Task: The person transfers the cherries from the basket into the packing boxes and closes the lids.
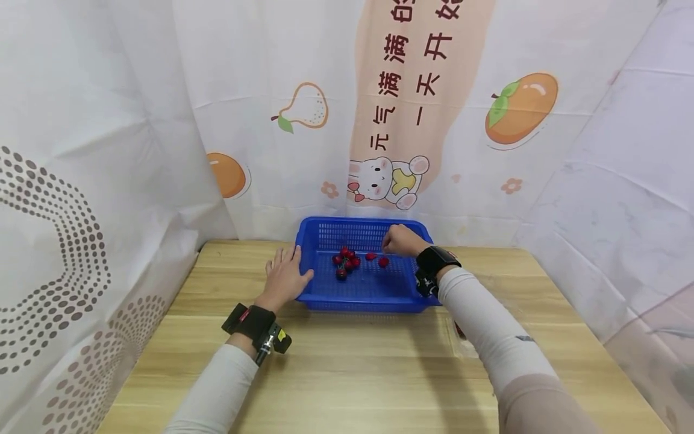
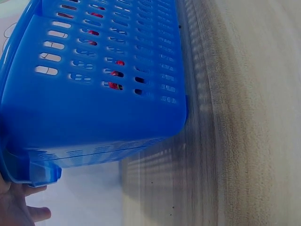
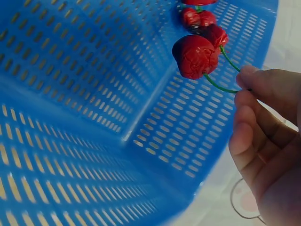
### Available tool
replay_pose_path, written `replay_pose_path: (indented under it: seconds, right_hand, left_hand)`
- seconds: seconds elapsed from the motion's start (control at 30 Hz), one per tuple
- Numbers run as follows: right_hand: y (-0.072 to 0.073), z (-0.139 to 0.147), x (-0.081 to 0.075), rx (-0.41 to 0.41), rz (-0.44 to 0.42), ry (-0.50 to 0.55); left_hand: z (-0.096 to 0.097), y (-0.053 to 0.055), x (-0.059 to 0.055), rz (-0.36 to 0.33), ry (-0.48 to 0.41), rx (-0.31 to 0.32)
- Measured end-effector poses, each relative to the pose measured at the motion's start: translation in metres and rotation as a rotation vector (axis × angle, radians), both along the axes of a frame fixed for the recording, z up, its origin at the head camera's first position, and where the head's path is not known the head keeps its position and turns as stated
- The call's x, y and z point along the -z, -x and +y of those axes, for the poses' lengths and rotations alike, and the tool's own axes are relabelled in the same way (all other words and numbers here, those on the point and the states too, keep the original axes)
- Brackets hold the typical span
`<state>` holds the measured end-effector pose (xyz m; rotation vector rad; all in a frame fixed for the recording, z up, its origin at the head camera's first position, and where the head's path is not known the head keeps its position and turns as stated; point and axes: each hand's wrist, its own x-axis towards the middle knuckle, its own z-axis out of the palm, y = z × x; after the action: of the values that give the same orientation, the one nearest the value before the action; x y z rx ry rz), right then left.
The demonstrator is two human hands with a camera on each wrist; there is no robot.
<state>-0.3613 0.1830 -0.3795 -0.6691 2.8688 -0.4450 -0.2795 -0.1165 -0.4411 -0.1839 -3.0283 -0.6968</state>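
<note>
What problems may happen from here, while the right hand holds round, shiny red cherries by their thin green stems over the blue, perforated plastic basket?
The right hand pinches only the stems, so the cherries may slip and drop. The left hand is at the rim of the basket; an uneven push might slide it.

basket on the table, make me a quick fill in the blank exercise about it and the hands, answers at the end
1. The perforated basket is ____ in colour.
2. The right hand pinches cherry stems that are coloured ____.
3. In the head view, the left hand is at the basket's ____ side.
4. The clustered cherries inside the basket are ____ in colour.

Missing words: blue; green; left; red
</note>
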Motion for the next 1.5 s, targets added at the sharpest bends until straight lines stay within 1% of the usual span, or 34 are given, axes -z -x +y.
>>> replay_pose_path:
  seconds: [0.17,0.27,0.43,0.57,0.73,0.8,1.03,1.23,1.37,1.5]
  right_hand:
    - [-0.001,0.001,-0.009,-0.046,0.045,0.001]
    - [-0.004,0.004,-0.020,-0.074,0.069,0.020]
    - [-0.012,0.014,-0.036,-0.121,0.104,0.064]
    - [-0.020,0.025,-0.044,-0.125,0.111,0.080]
    - [-0.026,0.038,-0.053,-0.091,0.132,0.057]
    - [-0.029,0.044,-0.056,-0.070,0.132,0.051]
    - [-0.042,0.072,-0.062,0.004,0.056,0.070]
    - [-0.055,0.095,-0.068,0.013,-0.033,0.029]
    - [-0.066,0.112,-0.073,0.041,-0.070,0.014]
    - [-0.076,0.132,-0.074,0.060,-0.120,-0.004]
  left_hand:
    - [-0.002,0.000,0.002,-0.013,0.018,-0.006]
    - [-0.003,0.001,0.000,0.003,0.005,-0.013]
    - [-0.003,0.004,-0.003,0.019,0.001,-0.001]
    - [-0.003,0.004,-0.004,0.011,0.014,0.005]
    - [-0.006,0.006,-0.005,0.035,0.012,0.006]
    - [-0.007,0.006,-0.005,0.033,0.009,0.010]
    - [-0.005,0.005,-0.005,0.031,0.008,0.013]
    - [-0.005,0.005,-0.003,0.013,-0.015,0.022]
    - [-0.005,0.005,-0.002,0.009,-0.023,0.022]
    - [-0.003,0.005,0.000,0.003,-0.041,0.019]
